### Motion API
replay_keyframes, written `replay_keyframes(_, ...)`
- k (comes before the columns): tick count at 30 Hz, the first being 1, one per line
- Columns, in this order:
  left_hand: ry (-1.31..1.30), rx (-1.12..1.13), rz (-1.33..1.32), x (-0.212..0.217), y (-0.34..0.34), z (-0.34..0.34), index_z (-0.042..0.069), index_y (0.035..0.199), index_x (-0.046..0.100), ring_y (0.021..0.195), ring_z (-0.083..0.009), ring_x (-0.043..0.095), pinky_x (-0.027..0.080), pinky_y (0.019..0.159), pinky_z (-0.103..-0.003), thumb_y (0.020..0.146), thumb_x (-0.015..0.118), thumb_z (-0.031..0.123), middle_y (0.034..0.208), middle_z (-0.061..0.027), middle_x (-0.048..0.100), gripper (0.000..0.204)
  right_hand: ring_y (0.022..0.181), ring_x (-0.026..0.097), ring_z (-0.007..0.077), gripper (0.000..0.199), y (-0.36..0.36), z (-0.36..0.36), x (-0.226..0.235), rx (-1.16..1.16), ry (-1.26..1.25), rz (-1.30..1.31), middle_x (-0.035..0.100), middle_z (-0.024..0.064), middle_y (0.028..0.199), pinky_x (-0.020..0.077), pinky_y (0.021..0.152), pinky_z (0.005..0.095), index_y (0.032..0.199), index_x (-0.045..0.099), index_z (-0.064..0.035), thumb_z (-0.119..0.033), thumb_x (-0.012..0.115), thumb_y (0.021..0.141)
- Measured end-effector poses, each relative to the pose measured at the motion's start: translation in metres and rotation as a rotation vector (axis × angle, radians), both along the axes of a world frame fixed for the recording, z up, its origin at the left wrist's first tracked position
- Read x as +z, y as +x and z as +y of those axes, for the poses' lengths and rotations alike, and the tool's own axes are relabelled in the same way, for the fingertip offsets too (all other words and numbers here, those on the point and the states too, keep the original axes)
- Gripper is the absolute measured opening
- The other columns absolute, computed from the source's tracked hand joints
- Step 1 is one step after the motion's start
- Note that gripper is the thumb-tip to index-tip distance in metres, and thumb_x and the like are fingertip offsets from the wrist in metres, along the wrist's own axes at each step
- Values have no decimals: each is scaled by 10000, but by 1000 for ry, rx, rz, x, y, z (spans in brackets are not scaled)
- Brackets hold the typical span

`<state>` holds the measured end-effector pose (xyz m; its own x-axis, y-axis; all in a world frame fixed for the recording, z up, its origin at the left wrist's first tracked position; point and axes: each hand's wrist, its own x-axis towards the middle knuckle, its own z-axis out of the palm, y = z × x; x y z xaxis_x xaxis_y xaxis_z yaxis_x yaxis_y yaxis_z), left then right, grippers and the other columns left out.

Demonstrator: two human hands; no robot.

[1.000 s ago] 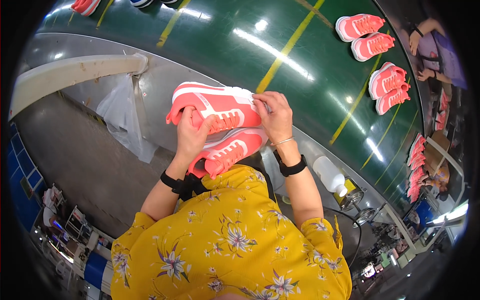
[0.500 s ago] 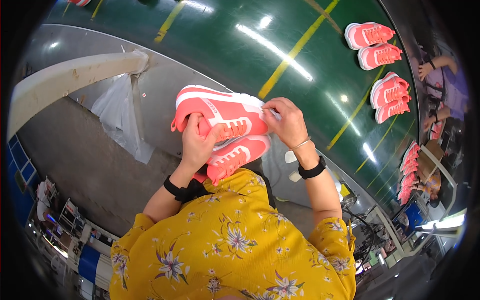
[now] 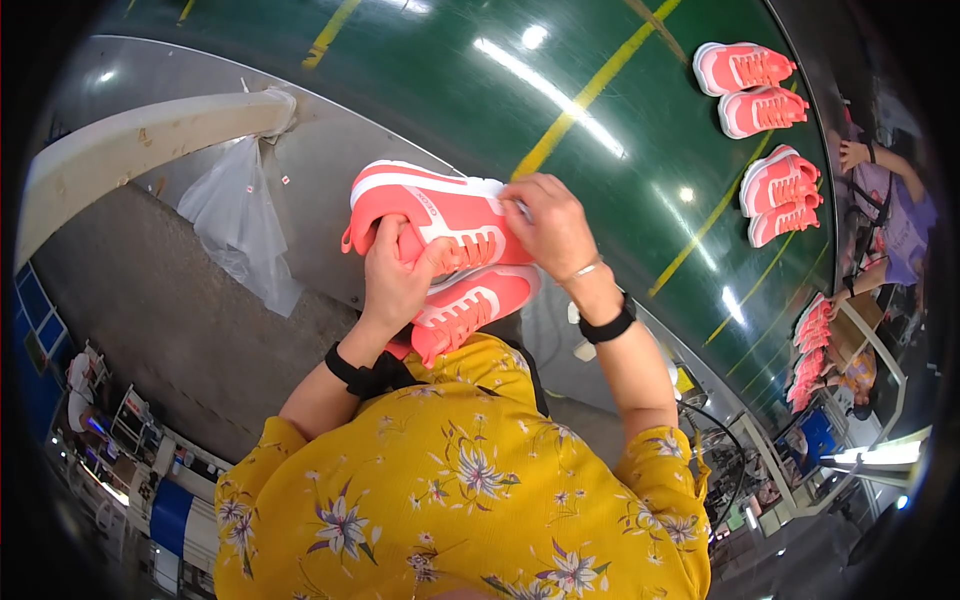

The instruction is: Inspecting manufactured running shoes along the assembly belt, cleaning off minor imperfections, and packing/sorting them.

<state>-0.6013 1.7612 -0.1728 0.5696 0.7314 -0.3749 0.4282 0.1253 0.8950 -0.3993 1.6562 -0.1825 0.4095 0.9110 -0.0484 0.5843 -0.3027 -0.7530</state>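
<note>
The left hand (image 3: 395,285) is gripping the upper shoe (image 3: 440,210) at its heel end, just above the lower shoe (image 3: 470,310) resting against the yellow shirt (image 3: 460,500). The right hand (image 3: 550,225) is pinching the upper shoe's toe. At two o'clock, shoe pairs (image 3: 765,140) are lying on the green belt (image 3: 560,90).

The left hand (image 3: 395,275) grips a coral-pink sneaker (image 3: 440,215) from below, thumb across its white laces, while the right hand (image 3: 550,225) pinches its toe end. A second sneaker (image 3: 465,310) of the same colour lies under the first, against the yellow flowered blouse (image 3: 460,500). Behind runs a green conveyor belt (image 3: 600,150) with yellow lines — 2 more sneaker pairs (image 3: 765,135) ride on it. A clear plastic bag (image 3: 240,225) hangs from a pale rail (image 3: 150,140).
</note>
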Motion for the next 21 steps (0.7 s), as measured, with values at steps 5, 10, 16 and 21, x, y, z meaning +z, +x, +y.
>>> replay_keyframes(5,-67,-29,22,8,-1,1,-23,1138,526,1013,-127,610,494,881,-291,867,700,30,1107,-91,643,327,886,637,323,83,4,-14,3,-31,-32,59,665,134,903,526,790,398,879,672,-20,-36,666,798)
replay_keyframes(10,-220,17,-71,6,5,9,-17,1133,533,1002,-106,608,504,870,-273,885,690,21,1113,-73,639,296,758,661,195,111,3,-58,-2,-399,-136,289,700,92,888,532,702,296,934,707,-24,-55,701,828)
replay_keyframes(16,32,-222,-2,52,32,67,-37,1065,584,924,-115,634,517,839,-279,849,696,-9,1033,-68,674,245,788,613,76,161,-23,-64,-12,-760,-27,768,690,8,918,503,704,228,1058,694,9,-47,676,908)
replay_keyframes(21,306,-163,352,5,45,95,-28,897,650,698,-224,645,486,664,-335,807,764,324,779,-136,672,381,794,635,112,155,-54,-31,-22,-696,18,656,688,52,903,508,719,255,1030,709,-19,-76,692,886)
